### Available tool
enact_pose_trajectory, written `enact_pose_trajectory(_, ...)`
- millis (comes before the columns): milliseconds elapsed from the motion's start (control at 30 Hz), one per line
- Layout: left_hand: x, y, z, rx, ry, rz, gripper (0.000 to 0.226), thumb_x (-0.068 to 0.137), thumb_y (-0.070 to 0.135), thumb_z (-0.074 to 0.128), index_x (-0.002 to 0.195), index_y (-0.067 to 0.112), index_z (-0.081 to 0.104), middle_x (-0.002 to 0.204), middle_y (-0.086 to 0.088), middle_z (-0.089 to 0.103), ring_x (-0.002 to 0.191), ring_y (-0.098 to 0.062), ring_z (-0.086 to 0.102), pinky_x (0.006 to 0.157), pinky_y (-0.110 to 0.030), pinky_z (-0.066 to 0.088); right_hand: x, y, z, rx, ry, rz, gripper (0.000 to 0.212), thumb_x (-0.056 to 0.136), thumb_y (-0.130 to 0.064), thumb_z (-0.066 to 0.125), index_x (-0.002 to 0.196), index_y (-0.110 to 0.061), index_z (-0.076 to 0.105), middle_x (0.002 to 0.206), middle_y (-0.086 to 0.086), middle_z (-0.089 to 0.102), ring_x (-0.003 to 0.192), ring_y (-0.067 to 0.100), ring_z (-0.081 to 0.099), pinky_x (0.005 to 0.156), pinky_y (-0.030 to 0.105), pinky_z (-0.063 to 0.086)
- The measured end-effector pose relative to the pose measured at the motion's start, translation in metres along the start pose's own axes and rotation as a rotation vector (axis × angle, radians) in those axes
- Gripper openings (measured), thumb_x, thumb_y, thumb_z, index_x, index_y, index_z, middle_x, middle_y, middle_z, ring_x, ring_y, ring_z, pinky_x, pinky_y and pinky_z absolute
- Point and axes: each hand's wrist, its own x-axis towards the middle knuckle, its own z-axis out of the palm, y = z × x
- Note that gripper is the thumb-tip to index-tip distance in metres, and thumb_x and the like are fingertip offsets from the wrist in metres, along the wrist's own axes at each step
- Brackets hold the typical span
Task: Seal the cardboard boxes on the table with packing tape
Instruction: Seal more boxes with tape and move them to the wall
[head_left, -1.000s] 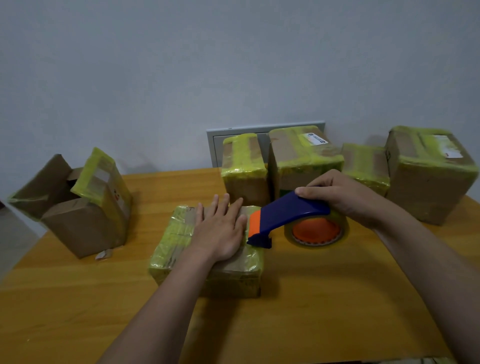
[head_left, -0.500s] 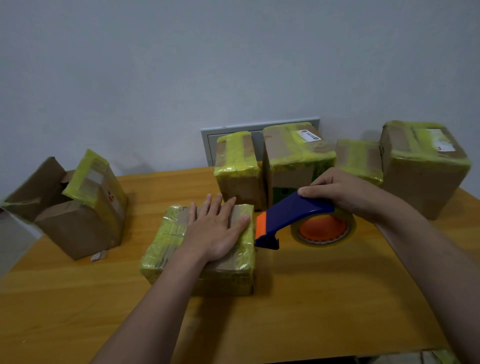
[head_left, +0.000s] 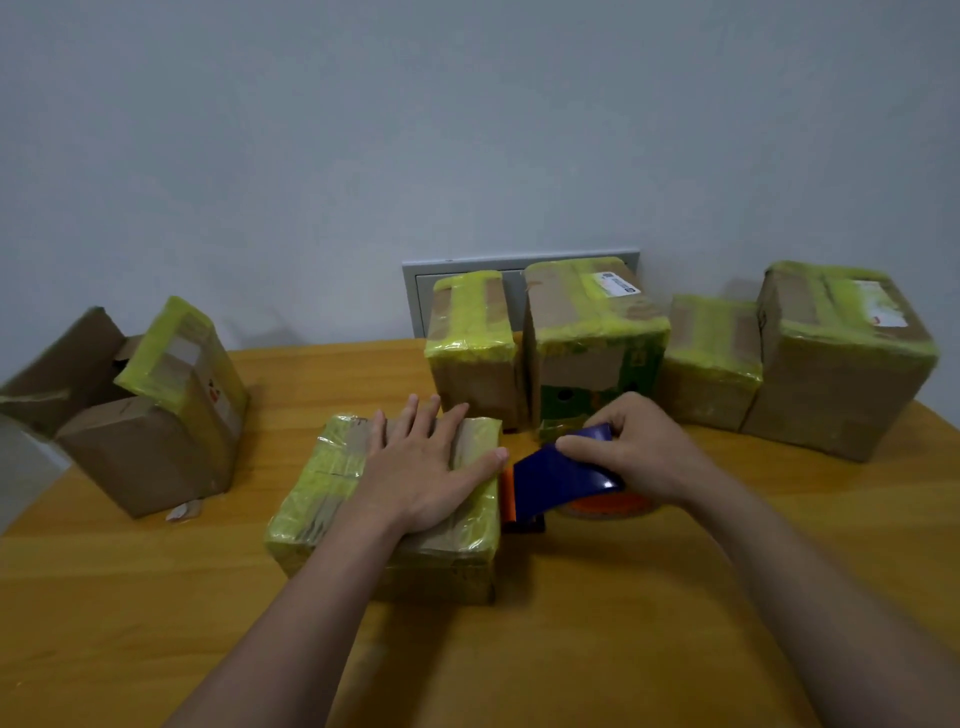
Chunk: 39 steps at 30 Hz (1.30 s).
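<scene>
A flat cardboard box (head_left: 332, 483) wrapped in yellowish tape lies on the wooden table (head_left: 597, 623) in front of me. My left hand (head_left: 426, 467) rests flat on its top with fingers spread. Just right of the box, my right hand (head_left: 634, 447) grips the blue handle of a tape dispenser (head_left: 556, 480). The dispenser's orange front end touches the box's right side. Its tape roll (head_left: 608, 506) with an orange core sits low against the table, mostly hidden by my hand.
Several taped boxes stand in a row at the back: (head_left: 472, 343), (head_left: 597, 332), (head_left: 711, 358), (head_left: 841, 353). At the left edge sits a box (head_left: 140, 405) with open flaps. A grey wall panel (head_left: 415, 291) is behind the row.
My right hand has turned and lowered the dispenser, bringing its front end against the box's right side. My left hand stays flat on the box.
</scene>
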Motion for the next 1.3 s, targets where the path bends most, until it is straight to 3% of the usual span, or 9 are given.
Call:
enact_pose_trajectory(100, -0.001, 0.0, 0.0, 0.013, 0.003, 0.003, 0.116, 0.064, 0.101, 0.002, 0.163, 0.042, 0.006, 0.174, 0.003, -0.002, 0.159, -0.021, -0.012, 0.126, -0.054, -0.011, -0.004, 0.006, 0.003, -0.041, 0.128, 0.021, 0.044, 0.091, -0.047, 0.068, 0.063, -0.013, 0.069, 0.052, 0.003, 0.063, 0.051, 0.017, 0.061, 0.058, 0.045, 0.054)
enact_pose_trajectory(300, -0.008, 0.007, -0.008, 0.018, 0.112, -0.029, 0.101, 0.08, 0.095, 0.031, 0.163, 0.039, 0.015, 0.174, -0.002, 0.002, 0.16, -0.023, -0.005, 0.129, -0.053, 0.001, -0.022, 0.002, 0.001, 0.178, 0.499, 0.068, 0.052, 0.095, -0.044, 0.064, 0.058, -0.008, 0.07, 0.047, 0.007, 0.056, 0.044, 0.019, 0.049, 0.052, 0.035, 0.037)
enact_pose_trajectory(467, -0.056, 0.038, -0.02, -0.047, 0.312, 0.109, 0.081, 0.084, 0.087, 0.044, 0.15, 0.04, 0.047, 0.157, 0.011, 0.046, 0.142, -0.013, 0.042, 0.117, -0.04, 0.038, -0.036, -0.01, 0.025, 0.429, 0.658, 0.082, 0.054, 0.094, -0.047, 0.058, 0.07, 0.0, 0.073, 0.065, 0.022, 0.065, 0.065, 0.042, 0.057, 0.059, 0.039, 0.041)
enact_pose_trajectory(667, -0.089, 0.004, 0.0, 0.02, 0.132, 0.41, 0.064, 0.091, 0.074, 0.052, 0.146, 0.043, 0.044, 0.171, 0.018, 0.011, 0.157, -0.006, 0.013, 0.127, -0.036, 0.022, -0.037, -0.039, 0.046, 0.635, 0.708, -0.015, 0.052, 0.094, -0.052, 0.049, 0.085, -0.007, 0.073, 0.074, 0.012, 0.069, 0.067, 0.025, 0.059, 0.058, 0.03, 0.044)
enact_pose_trajectory(867, -0.106, -0.02, -0.007, -0.254, 0.15, 0.444, 0.028, 0.097, 0.044, 0.063, 0.124, 0.044, 0.065, 0.157, 0.031, 0.039, 0.148, 0.009, 0.028, 0.124, -0.031, 0.029, -0.02, -0.074, 0.062, 0.712, 0.696, -0.117, 0.047, 0.096, -0.053, 0.049, 0.088, -0.012, 0.071, 0.075, 0.003, 0.07, 0.067, 0.012, 0.061, 0.054, 0.02, 0.046)
enact_pose_trajectory(1000, -0.12, -0.035, -0.014, -0.463, 0.044, 0.386, 0.066, 0.086, 0.016, 0.065, 0.14, 0.05, 0.049, 0.141, 0.032, 0.056, 0.139, 0.006, 0.045, 0.114, -0.034, 0.043, 0.001, -0.103, 0.079, 0.836, 0.676, -0.075, 0.04, 0.096, -0.052, 0.049, 0.093, -0.019, 0.072, 0.084, 0.003, 0.074, 0.076, 0.015, 0.067, 0.059, 0.023, 0.051)
enact_pose_trajectory(1100, -0.116, -0.051, -0.025, -0.514, 0.266, 0.279, 0.054, 0.087, 0.045, 0.066, 0.14, 0.041, 0.057, 0.136, 0.028, 0.062, 0.128, 0.008, 0.054, 0.105, -0.032, 0.05, 0.02, -0.121, 0.095, 0.911, 0.701, -0.032, 0.038, 0.1, -0.046, 0.05, 0.091, -0.017, 0.073, 0.08, 0.002, 0.075, 0.072, 0.009, 0.066, 0.059, 0.019, 0.051)
enact_pose_trajectory(1167, -0.1, -0.064, -0.034, -0.394, 0.398, 0.104, 0.065, 0.088, 0.07, 0.051, 0.143, 0.036, 0.058, 0.147, 0.022, 0.056, 0.134, -0.002, 0.053, 0.109, -0.035, 0.046, 0.03, -0.127, 0.107, 0.967, 0.709, 0.012, 0.037, 0.102, -0.044, 0.051, 0.092, -0.016, 0.074, 0.076, -0.003, 0.075, 0.069, 0.005, 0.066, 0.058, 0.016, 0.05)
enact_pose_trajectory(1300, -0.065, -0.073, -0.03, -0.053, 0.149, -0.005, 0.077, 0.101, 0.067, 0.036, 0.165, 0.026, 0.022, 0.173, 0.008, 0.011, 0.158, -0.009, 0.01, 0.129, -0.036, 0.012, 0.037, -0.125, 0.127, 1.0, 0.693, 0.099, 0.043, 0.1, -0.048, 0.05, 0.094, -0.012, 0.074, 0.073, -0.004, 0.073, 0.063, 0.001, 0.064, 0.053, 0.012, 0.048)
